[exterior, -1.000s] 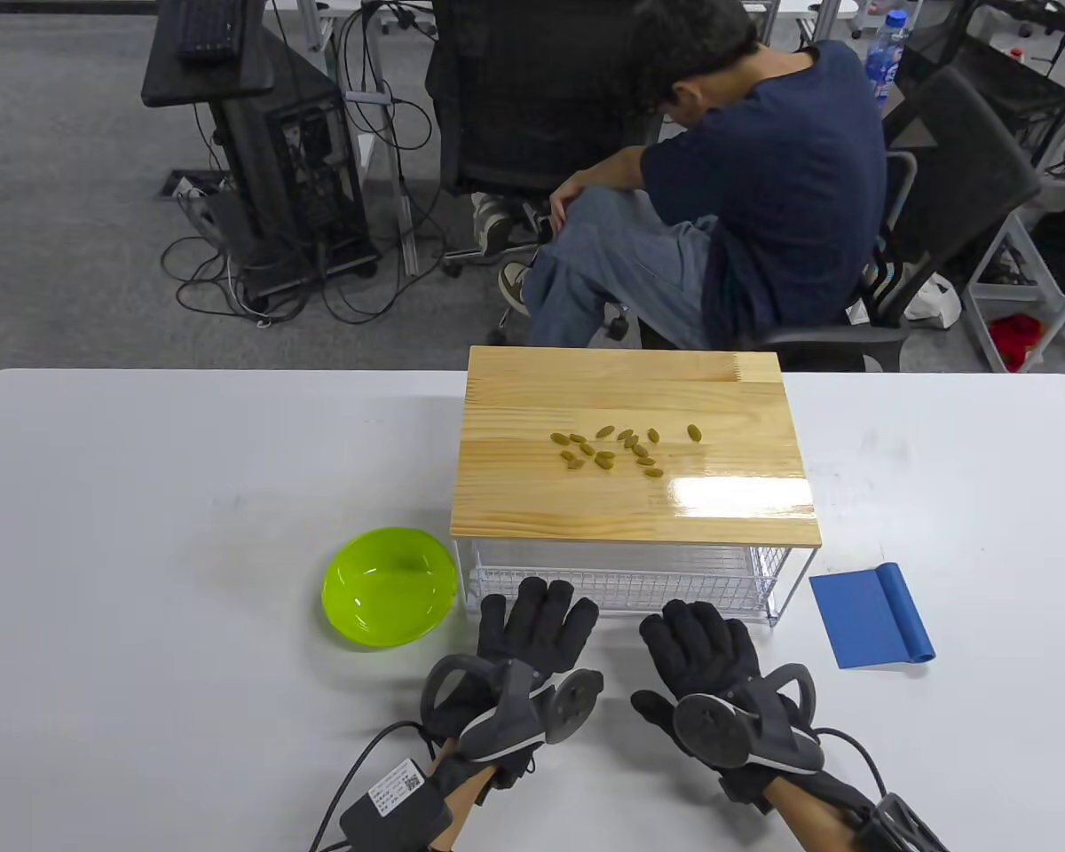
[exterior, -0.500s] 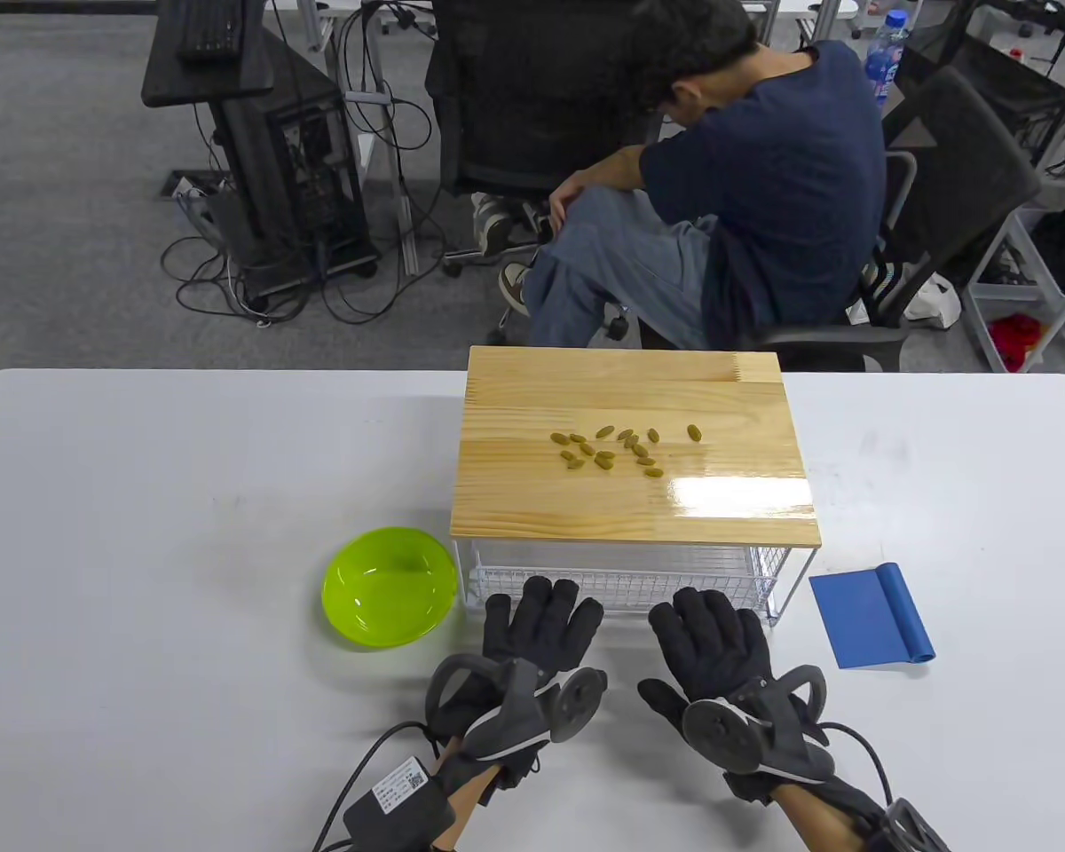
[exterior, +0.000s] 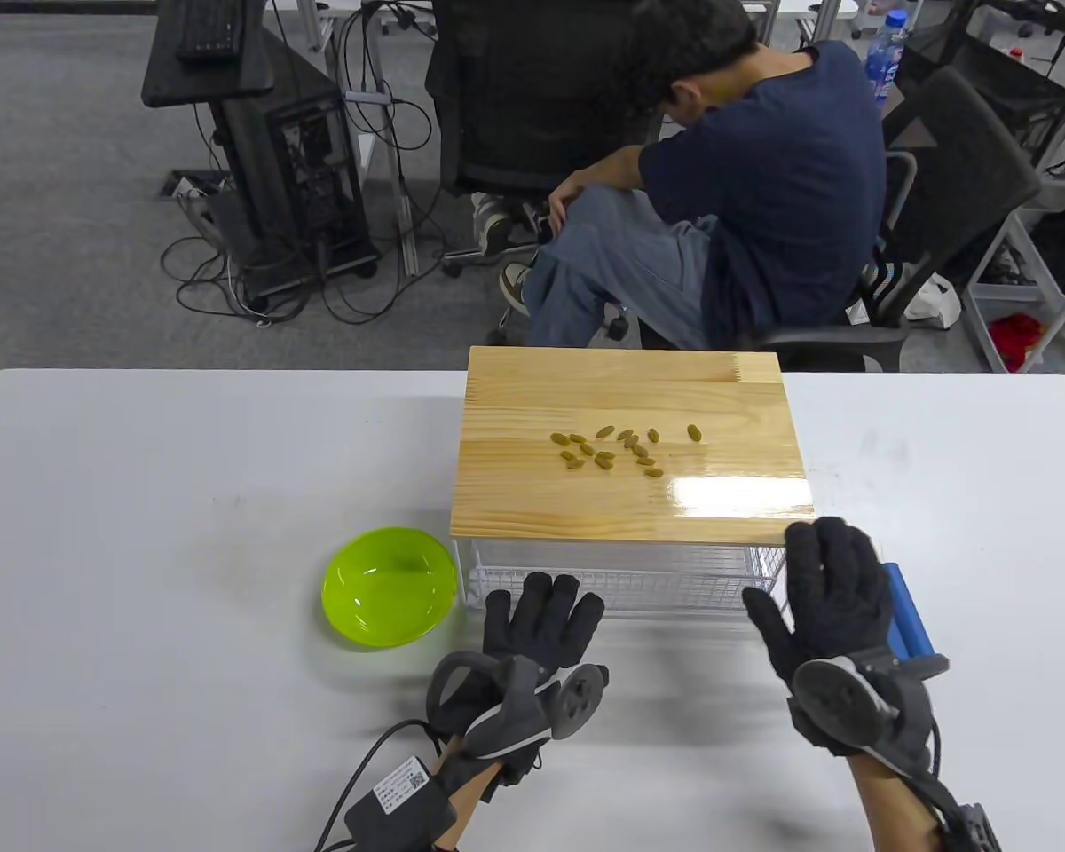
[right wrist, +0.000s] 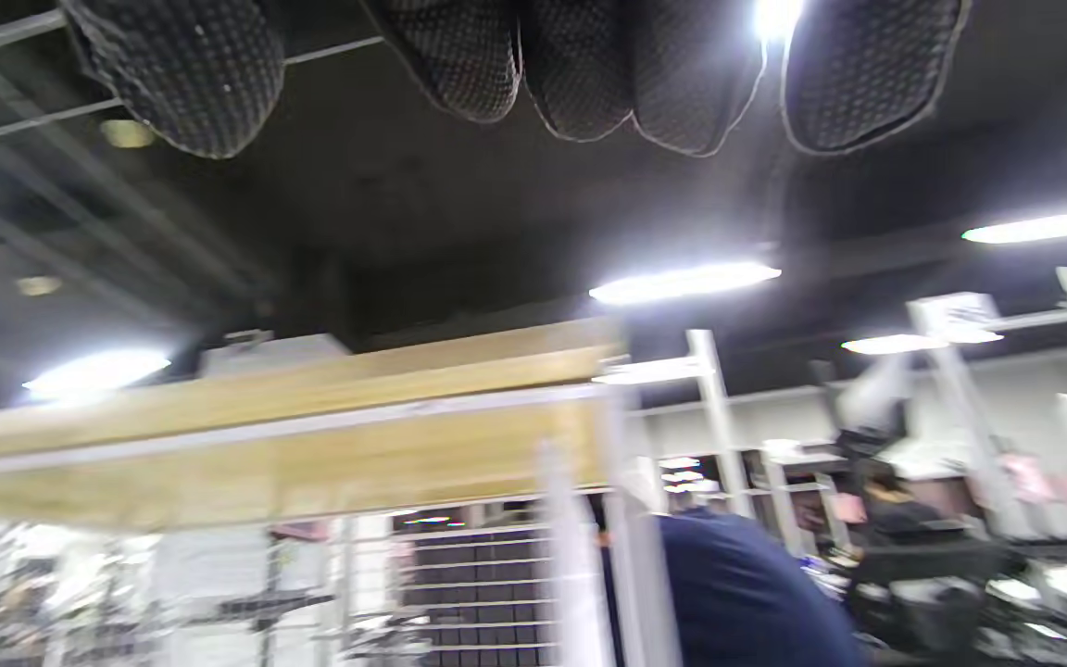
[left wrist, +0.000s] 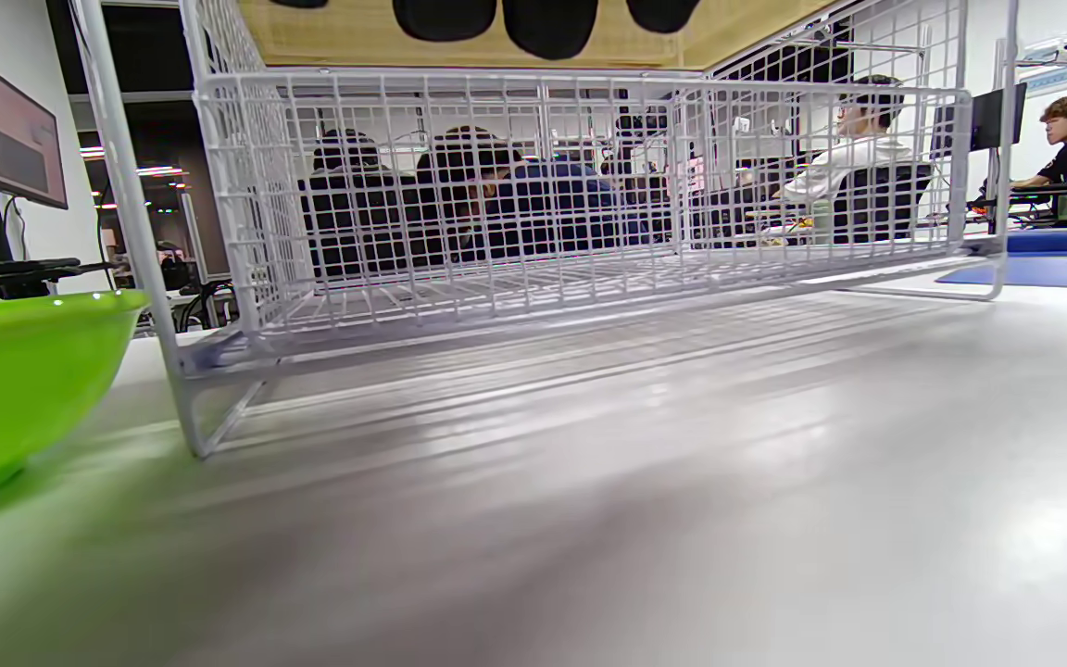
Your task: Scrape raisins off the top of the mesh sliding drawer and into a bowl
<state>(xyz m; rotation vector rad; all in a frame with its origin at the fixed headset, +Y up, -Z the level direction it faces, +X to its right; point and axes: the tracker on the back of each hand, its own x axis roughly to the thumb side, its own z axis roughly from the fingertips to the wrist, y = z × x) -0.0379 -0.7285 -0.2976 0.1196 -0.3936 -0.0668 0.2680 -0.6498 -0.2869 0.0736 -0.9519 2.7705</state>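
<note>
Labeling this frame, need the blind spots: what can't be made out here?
- Blue scraper: table view, mostly covered by the right hand; contact or grip unclear.
- Right wrist view: motion-blurred; only fingertips and the wooden top's edge read.
- Raisins: too small to count surely.
- Green bowl: left wrist view, cut by the edge.

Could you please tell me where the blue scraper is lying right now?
In the table view, the blue scraper lies on the white table right of the mesh drawer unit, mostly hidden under the right hand.
</note>
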